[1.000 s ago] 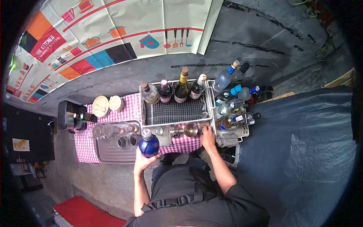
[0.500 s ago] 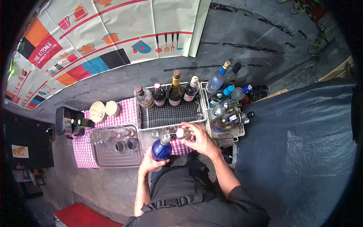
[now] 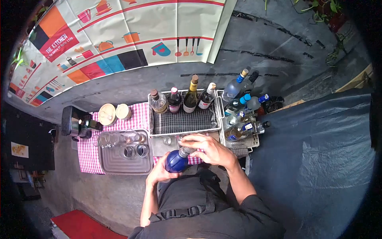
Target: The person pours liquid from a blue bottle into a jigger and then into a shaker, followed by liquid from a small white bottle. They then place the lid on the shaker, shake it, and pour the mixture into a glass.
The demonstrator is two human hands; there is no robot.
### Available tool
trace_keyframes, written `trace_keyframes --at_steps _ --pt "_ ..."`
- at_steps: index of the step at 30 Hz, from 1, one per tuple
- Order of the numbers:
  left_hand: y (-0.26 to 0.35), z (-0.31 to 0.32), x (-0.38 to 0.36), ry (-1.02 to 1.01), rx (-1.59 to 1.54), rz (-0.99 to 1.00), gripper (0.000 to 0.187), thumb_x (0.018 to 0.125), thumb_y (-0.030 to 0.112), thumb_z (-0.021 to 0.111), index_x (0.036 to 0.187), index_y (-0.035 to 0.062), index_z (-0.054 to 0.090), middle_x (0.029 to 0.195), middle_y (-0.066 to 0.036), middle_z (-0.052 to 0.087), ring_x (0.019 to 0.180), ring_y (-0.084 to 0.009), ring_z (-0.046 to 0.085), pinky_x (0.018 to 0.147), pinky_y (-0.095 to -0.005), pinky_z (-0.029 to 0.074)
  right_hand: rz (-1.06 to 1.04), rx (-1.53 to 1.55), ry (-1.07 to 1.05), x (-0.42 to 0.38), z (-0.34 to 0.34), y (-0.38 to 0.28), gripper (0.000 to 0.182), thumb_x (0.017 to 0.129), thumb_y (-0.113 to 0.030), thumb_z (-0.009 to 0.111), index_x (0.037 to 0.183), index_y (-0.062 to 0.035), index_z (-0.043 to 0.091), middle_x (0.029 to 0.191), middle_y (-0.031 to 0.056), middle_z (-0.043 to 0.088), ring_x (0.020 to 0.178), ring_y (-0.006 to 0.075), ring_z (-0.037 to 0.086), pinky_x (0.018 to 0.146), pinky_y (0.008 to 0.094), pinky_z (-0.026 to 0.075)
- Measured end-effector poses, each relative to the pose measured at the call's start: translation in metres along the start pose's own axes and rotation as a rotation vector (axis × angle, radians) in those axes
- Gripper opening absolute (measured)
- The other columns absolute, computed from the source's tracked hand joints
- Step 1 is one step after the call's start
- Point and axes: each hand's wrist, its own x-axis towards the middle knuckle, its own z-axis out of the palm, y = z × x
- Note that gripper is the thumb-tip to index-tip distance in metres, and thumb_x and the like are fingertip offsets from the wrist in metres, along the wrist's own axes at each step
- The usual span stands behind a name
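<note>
My left hand (image 3: 160, 171) is wrapped round a dark blue bottle (image 3: 176, 162) with a silvery neck, held tilted in front of my body. At the top of the bottle, my right hand (image 3: 211, 150) has its fingers over and its thumb under a shiny metallic cap (image 3: 186, 151). The cap meets the neck, though the fingers partly cover the spot where they join. A small clear glass (image 3: 167, 140) stands just beyond the bottle.
A grey tray (image 3: 119, 168) carries several glasses on a pink checked cloth (image 3: 88, 159). Several bottles stand along the back of a white wire basket (image 3: 187, 130). More bottles (image 3: 238, 115) crowd the right side. Two pale round containers (image 3: 107, 114) sit at back left.
My right hand has brought the cap from beside the bottle onto its neck. The bottle leans further right in my left hand. The whole view has shifted slightly.
</note>
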Motion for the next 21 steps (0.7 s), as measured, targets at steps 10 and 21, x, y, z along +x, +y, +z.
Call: trace_keyframes --at_steps 10,21 --pt "0.022 -0.009 -0.014 0.05 0.255 0.026 0.083 0.058 0.013 0.091 0.132 0.0031 0.054 0.116 -0.009 0.067 0.105 -0.0166 0.066 0.096 -0.0344 0.052 0.195 -0.119 0.072 0.013 0.013 -0.015 0.055 0.084 -0.04 0.079 0.119 0.0012 0.069 0.106 0.0162 0.067 0.095 0.0344 0.067 0.084 0.0398 0.054" --pt "0.01 0.016 -0.012 0.173 0.214 0.085 0.082 0.056 0.016 0.09 0.13 0.0033 0.055 0.117 -0.012 0.066 0.108 -0.0211 0.065 0.098 -0.0372 0.05 0.036 0.056 0.421 0.033 0.06 -0.005 0.044 0.102 -0.04 0.054 0.113 0.0009 0.066 0.12 0.0203 0.067 0.118 0.039 0.062 0.105 0.0461 0.044"
